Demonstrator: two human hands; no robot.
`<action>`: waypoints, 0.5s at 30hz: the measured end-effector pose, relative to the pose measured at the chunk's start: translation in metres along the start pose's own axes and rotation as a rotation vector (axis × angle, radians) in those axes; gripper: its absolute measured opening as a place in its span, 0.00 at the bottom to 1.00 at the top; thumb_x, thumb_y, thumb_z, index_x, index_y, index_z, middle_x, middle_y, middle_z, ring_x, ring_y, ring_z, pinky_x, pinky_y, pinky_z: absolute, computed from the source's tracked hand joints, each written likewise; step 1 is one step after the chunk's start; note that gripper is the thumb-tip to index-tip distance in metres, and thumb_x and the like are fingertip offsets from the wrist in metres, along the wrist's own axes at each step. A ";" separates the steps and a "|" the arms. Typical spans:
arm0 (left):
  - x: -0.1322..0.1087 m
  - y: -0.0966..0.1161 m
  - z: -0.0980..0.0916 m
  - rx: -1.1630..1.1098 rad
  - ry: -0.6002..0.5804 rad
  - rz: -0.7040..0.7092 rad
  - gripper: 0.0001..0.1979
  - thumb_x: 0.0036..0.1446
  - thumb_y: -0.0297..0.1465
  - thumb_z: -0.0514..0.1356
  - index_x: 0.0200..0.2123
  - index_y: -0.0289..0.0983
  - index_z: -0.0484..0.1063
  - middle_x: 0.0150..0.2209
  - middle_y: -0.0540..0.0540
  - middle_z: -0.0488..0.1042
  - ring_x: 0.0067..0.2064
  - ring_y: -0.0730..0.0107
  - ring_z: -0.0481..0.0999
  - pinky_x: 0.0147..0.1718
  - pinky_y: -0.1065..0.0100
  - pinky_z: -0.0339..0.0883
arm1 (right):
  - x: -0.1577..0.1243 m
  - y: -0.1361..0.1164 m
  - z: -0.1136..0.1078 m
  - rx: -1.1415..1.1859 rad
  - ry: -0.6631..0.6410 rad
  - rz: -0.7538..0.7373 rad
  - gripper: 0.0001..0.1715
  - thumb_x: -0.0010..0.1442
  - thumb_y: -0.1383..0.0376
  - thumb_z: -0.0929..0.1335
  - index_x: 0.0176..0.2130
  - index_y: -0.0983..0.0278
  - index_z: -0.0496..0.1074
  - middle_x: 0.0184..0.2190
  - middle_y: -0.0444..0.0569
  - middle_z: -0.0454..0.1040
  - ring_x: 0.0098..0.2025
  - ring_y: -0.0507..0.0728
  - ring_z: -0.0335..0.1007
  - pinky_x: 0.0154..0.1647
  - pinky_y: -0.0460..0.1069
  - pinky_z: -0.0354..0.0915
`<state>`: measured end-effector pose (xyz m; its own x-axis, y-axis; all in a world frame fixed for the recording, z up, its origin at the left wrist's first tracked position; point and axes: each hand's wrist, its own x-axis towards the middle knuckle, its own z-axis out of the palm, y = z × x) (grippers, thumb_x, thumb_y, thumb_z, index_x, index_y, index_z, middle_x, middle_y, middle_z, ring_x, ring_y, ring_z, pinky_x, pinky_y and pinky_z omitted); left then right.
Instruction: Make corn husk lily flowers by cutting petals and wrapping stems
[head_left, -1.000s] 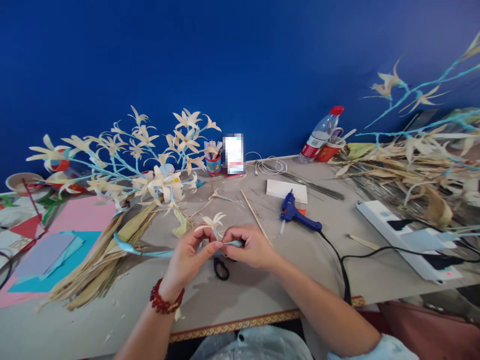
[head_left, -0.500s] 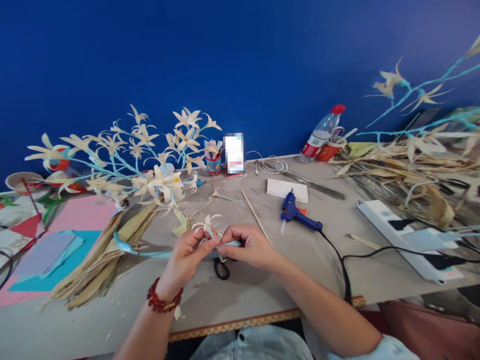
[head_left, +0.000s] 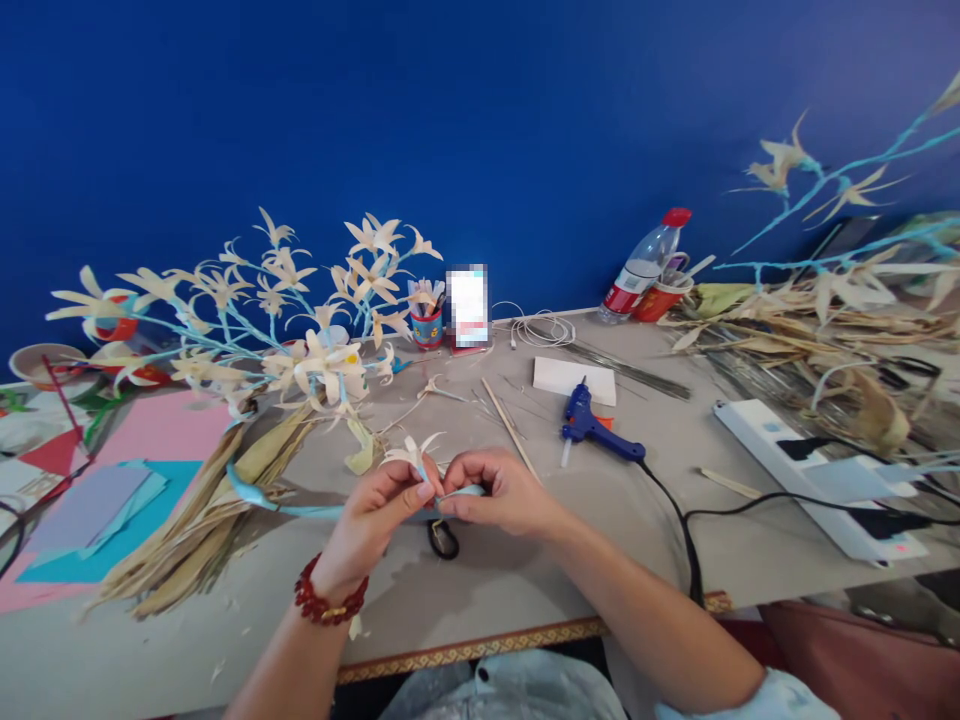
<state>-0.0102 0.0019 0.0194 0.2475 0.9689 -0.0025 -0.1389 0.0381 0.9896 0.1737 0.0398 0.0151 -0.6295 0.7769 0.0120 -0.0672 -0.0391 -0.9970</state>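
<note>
My left hand point(head_left: 375, 518) and my right hand point(head_left: 499, 492) meet over the middle of the grey table point(head_left: 525, 590). Both pinch a small cream straw flower point(head_left: 411, 452) on a stem wrapped in light blue tape point(head_left: 459, 491). The flower head points up and away from me, just above my left fingertips. A loose tail of the blue tape point(head_left: 259, 494) trails left across the table. Black scissors point(head_left: 443, 539) lie under my hands, partly hidden.
A blue glue gun point(head_left: 592, 428) with a black cord lies right of my hands, beside a white power strip point(head_left: 817, 478). Finished flower branches point(head_left: 285, 300), dried husks point(head_left: 195, 520) and coloured paper point(head_left: 112, 500) fill the left; more husks point(head_left: 817, 320), a bottle point(head_left: 643, 266) and red cup stand far right.
The flower has turned and tipped a little leftward between my fingers. My hands have drawn slightly closer together. Nothing else on the table has moved.
</note>
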 end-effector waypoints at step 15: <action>0.001 0.002 0.000 0.102 0.040 -0.002 0.06 0.57 0.33 0.60 0.32 0.36 0.71 0.33 0.48 0.69 0.36 0.69 0.67 0.37 0.70 0.62 | 0.000 0.002 0.001 0.092 0.031 0.098 0.18 0.48 0.54 0.74 0.30 0.65 0.71 0.22 0.40 0.67 0.20 0.47 0.55 0.21 0.42 0.52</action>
<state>-0.0097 0.0032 0.0216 0.2084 0.9780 -0.0081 -0.0398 0.0168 0.9991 0.1726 0.0393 0.0128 -0.6127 0.7853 -0.0889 -0.0783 -0.1722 -0.9819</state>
